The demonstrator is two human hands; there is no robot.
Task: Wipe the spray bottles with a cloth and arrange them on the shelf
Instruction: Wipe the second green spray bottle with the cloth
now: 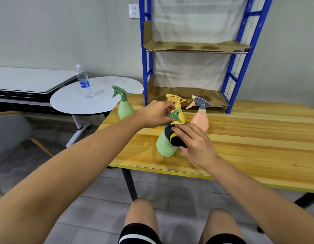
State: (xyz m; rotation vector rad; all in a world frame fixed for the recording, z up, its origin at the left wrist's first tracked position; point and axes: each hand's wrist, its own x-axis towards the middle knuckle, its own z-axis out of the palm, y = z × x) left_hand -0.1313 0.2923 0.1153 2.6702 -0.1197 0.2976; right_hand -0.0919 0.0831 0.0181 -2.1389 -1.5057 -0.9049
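Now wiping: left hand pinches the near green bottle's trigger head, right hand presses a dark cloth to its shoulder, fingers curled round it. Best keep the head steadied, work downward, turning the bottle.

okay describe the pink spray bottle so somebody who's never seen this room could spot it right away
On the wooden table, just before the blue shelf, stands the pink spray bottle, rightmost of four. It alone has a peach body with a grey-blue nozzle and cream trigger; the others are green or yellow.

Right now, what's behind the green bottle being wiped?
Behind the near green spray bottle stand a yellow spray bottle and a pink one. The left hand covers part of the yellow one's body.
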